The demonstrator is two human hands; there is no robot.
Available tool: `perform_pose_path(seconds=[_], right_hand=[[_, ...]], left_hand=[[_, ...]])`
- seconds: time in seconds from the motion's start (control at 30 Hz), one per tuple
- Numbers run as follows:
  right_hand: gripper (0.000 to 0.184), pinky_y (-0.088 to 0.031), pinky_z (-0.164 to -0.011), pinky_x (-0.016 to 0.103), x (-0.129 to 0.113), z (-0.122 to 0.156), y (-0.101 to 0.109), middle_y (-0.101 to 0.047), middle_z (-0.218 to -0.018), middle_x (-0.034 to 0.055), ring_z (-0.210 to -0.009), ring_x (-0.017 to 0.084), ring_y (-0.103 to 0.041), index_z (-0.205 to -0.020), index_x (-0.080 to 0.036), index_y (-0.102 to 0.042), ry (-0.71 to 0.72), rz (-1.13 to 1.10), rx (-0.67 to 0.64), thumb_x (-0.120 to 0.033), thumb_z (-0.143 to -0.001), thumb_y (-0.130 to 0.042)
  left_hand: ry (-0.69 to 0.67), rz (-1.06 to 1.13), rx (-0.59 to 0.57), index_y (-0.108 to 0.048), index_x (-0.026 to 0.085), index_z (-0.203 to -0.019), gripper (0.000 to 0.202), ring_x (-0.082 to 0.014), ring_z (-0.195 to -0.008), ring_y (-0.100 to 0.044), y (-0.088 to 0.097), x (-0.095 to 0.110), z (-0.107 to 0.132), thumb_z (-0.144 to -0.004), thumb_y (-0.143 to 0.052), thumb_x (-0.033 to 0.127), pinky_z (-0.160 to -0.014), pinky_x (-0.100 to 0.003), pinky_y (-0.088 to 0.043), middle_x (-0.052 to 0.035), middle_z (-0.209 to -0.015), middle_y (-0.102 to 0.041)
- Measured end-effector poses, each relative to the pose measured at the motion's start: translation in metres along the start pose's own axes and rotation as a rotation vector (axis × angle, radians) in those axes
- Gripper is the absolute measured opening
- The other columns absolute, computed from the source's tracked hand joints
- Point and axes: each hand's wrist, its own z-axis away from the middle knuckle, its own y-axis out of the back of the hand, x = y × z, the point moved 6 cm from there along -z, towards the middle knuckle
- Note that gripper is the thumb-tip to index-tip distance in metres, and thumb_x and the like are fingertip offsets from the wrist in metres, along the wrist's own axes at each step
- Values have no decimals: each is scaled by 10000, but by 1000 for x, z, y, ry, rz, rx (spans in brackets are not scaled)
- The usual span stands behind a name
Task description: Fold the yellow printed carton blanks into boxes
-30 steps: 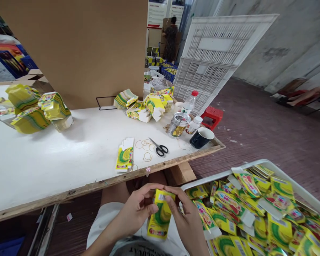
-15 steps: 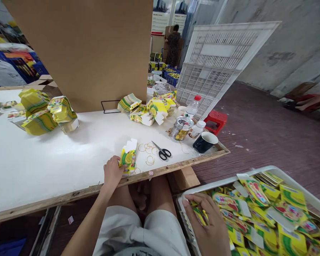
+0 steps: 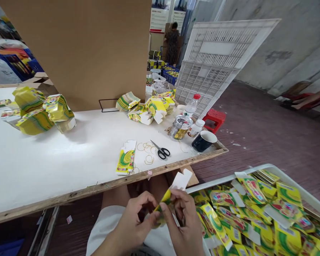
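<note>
Above my lap, a yellow-green printed carton [image 3: 165,196] with white end flaps is pinched between both hands. My left hand [image 3: 140,217] grips its lower left end, while my right hand [image 3: 182,217] closes on the side nearer the flaps. Fingers partly hide the carton. On the white table ahead lies a small flat stack of similar cartons [image 3: 126,158]. Loose rubber bands [image 3: 149,159] and black-handled scissors [image 3: 163,153] are beside that stack. To my right, a white crate [image 3: 269,167] holds many flat yellow cartons [image 3: 286,238].
Bundled cartons [image 3: 34,117] stand on the table's left, with more carton bundles [image 3: 156,108] at the back. A dark mug [image 3: 201,143], clear jar [image 3: 180,128] and bottles sit near the right corner. A large cardboard sheet [image 3: 96,53] rises behind. A person [image 3: 172,42] stands far back.
My left hand has left the stack on the table and come to my lap. My right hand has moved left from the crate, and both now hold a carton.
</note>
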Motion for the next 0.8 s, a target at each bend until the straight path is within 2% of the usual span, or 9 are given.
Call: perform_pose_path(seconds=[0.1,0.2,0.27,0.33,0.4,0.5,0.57,0.67,0.8], right_hand=[[217,-564,-643,244,3,9,-1,-614,-892,32,-766,163,-648,-1106,-242,-556,-64,-144,68,-258,-905,-638],[129,-524,-587,222,2,15,-6,-578,-835,11,-689,141,-598,-1058,-247,-551,-123,-220,86,-274,-939,-593],[135,-495,-574,233,-1,16,-3,-562,-847,15,-657,137,-552,-1075,-243,-554,-124,-197,135,-284,-948,-573],[260,-490,-610,262,-3,14,3,-561,-889,31,-681,151,-537,-1177,-232,-546,-96,-127,178,-298,-930,-594],[313,-493,-650,277,0,9,4,-584,-892,36,-711,166,-552,-1206,-220,-558,-112,-74,118,-316,-914,-616],[150,-458,-587,248,11,7,-2,-586,-717,-5,-623,154,-540,-905,-212,-624,-214,-54,-42,-356,-932,-592],[245,-420,-536,240,17,8,-2,-537,-619,-31,-551,139,-492,-756,-214,-585,-263,-44,-27,-388,-928,-596],[204,-460,-561,241,22,11,1,-622,-717,-4,-613,153,-566,-932,-208,-627,-297,-119,75,-410,-904,-635],[368,-568,-711,294,27,15,1,-695,-1088,110,-873,211,-696,-1211,-225,-548,-312,-320,129,-404,-904,-645]], left_hand=[[80,386,-201,-669,195,-1111,399,-201,-941,-625,-16,-3,0,-879,-625,517,-908,-325,-480,-85,-1034,-685],[146,576,-256,-722,183,-1101,477,-225,-939,-661,-29,-7,-2,-799,-713,552,-913,-343,-481,-91,-987,-729],[182,613,-188,-747,159,-1048,502,-233,-859,-682,-31,-13,-6,-753,-750,566,-833,-337,-509,-87,-893,-746],[208,622,-76,-748,145,-1024,534,-236,-800,-690,-27,-19,-9,-740,-743,597,-772,-336,-529,-82,-840,-751],[206,596,13,-737,139,-1020,549,-240,-781,-692,-20,-23,-12,-757,-711,620,-745,-337,-540,-78,-826,-753],[163,465,70,-698,141,-1032,491,-239,-820,-688,-12,-25,-12,-815,-674,581,-759,-330,-542,-79,-874,-753],[132,352,112,-623,167,-1119,440,-219,-835,-680,-6,-27,-11,-843,-682,504,-773,-313,-535,-73,-918,-747],[99,265,130,-433,220,-1293,504,-192,-813,-673,-1,-27,-8,-886,-660,412,-756,-293,-522,-66,-946,-736],[94,280,-45,-282,264,-1428,584,-219,-1012,-665,-5,-17,-5,-941,-589,369,-884,-334,-502,-117,-1141,-693]])
